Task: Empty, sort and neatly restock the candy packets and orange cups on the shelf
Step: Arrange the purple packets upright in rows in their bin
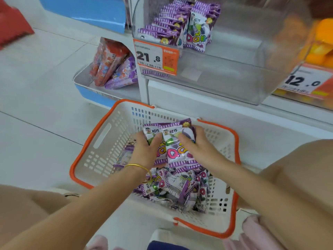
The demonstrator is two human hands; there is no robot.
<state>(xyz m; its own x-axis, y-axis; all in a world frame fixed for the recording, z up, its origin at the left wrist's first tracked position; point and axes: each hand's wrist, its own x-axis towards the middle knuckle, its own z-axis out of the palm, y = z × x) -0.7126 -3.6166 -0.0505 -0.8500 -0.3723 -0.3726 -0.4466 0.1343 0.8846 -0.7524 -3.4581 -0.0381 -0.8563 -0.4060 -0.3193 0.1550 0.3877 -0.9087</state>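
While over basket, left hand, right hand round candy packets.

This is a shop, most likely a supermarket or convenience store aisle. A printed price tag reading 21.8 and a second tag reading 12.0 hang on the fronts of clear plastic bins on a white shelf, one bin holding a neat row of identical purple candy packets, the next holding blurred orange goods. A white shopping basket with an orange rim sits on the pale tiled floor with loose packets of the same kind inside, and more bagged sweets lean in a lower tray at the shelf's end.
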